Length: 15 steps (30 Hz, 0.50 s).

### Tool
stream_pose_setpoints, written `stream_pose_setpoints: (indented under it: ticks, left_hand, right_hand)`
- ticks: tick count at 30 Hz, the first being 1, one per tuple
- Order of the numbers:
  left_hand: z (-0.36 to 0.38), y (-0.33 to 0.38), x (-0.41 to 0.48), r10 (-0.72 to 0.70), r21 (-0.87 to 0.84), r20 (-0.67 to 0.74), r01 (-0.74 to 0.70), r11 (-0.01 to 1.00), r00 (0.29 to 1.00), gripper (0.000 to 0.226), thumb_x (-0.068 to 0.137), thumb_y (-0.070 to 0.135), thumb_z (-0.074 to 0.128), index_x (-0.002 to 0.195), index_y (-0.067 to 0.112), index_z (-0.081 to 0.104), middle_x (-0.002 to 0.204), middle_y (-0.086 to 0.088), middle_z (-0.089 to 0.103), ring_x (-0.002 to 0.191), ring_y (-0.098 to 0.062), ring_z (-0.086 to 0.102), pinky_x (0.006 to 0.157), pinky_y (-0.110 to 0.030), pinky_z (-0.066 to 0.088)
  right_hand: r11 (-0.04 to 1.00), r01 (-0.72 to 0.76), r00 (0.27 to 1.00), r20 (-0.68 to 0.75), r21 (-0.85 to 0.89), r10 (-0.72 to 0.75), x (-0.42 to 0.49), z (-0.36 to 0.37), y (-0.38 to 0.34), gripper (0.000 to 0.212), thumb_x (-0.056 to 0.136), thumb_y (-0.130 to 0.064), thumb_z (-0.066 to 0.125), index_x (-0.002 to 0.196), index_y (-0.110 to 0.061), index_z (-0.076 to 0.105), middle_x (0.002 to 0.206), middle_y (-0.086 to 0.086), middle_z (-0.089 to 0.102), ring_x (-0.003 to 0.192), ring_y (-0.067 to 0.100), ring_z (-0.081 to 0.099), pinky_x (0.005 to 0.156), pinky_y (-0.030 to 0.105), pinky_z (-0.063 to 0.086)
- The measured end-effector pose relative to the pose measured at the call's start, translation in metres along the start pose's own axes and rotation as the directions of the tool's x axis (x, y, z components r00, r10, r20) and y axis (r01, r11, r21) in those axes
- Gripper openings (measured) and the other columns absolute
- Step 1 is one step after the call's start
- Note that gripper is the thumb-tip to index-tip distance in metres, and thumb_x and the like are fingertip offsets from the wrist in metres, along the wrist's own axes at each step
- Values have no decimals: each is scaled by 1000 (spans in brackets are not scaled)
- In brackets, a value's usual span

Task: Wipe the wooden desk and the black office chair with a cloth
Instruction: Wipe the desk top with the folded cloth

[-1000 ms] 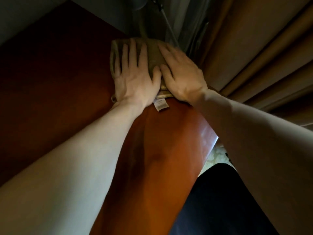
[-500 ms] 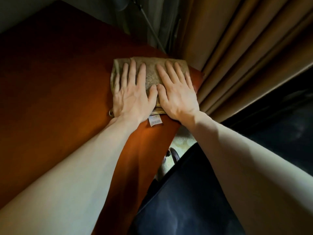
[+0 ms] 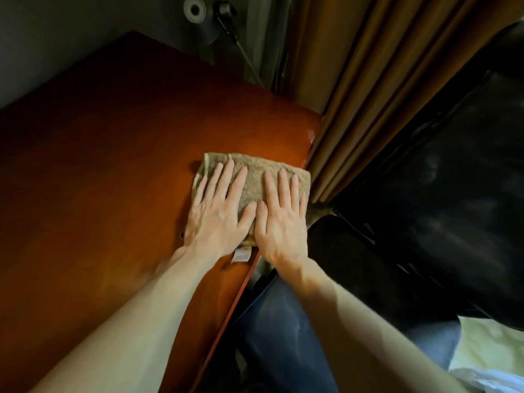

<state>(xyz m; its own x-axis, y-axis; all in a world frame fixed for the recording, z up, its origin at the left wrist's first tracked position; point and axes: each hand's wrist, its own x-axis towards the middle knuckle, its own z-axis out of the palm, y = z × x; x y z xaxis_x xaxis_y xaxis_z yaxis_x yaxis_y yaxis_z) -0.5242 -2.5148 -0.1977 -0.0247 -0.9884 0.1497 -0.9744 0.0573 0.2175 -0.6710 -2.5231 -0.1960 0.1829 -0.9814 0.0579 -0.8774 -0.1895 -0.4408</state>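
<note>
The glossy reddish-brown wooden desk [image 3: 99,180] fills the left. Near its right edge lies the cloth [image 3: 256,177], a folded tan terry rectangle with a white label [image 3: 241,255] at its near side. The left hand [image 3: 218,219] and right hand [image 3: 280,222] press flat on it, fingers straight, grasping nothing, and the black office chair [image 3: 439,194] stands right.

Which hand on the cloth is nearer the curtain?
The right hand, flat on the cloth's end beside the curtain; the left hand presses the end farther into the desk.
</note>
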Motion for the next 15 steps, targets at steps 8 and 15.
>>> stream_pose_setpoints:
  ticks: [8, 15]
  left_hand:
    - [-2, -12, -7, 109, -11, 62, -109, 994, 992, 71, 102, 58, 19, 166, 27, 14, 174, -3, 8, 160, -18, 2, 129, -50, 11]
    - [6, -13, 52, 199, -34, 91, -196, 980, 976, 71, 102, 59, 21, 166, 28, 12, 174, -3, 7, 160, -17, -1, 130, -44, 5]
  right_hand:
    - [920, -104, 995, 41, 379, 95, -24, 8, -9, 60, 109, -38, 22, 165, -25, 4, 170, -5, -16, 154, 10, -24, 129, 38, -8]
    - [957, -139, 983, 152, 257, 102, 32, -4, 13, 62, 111, -35, 26, 164, -22, -4, 169, 2, -22, 153, 16, -28, 127, 38, -13]
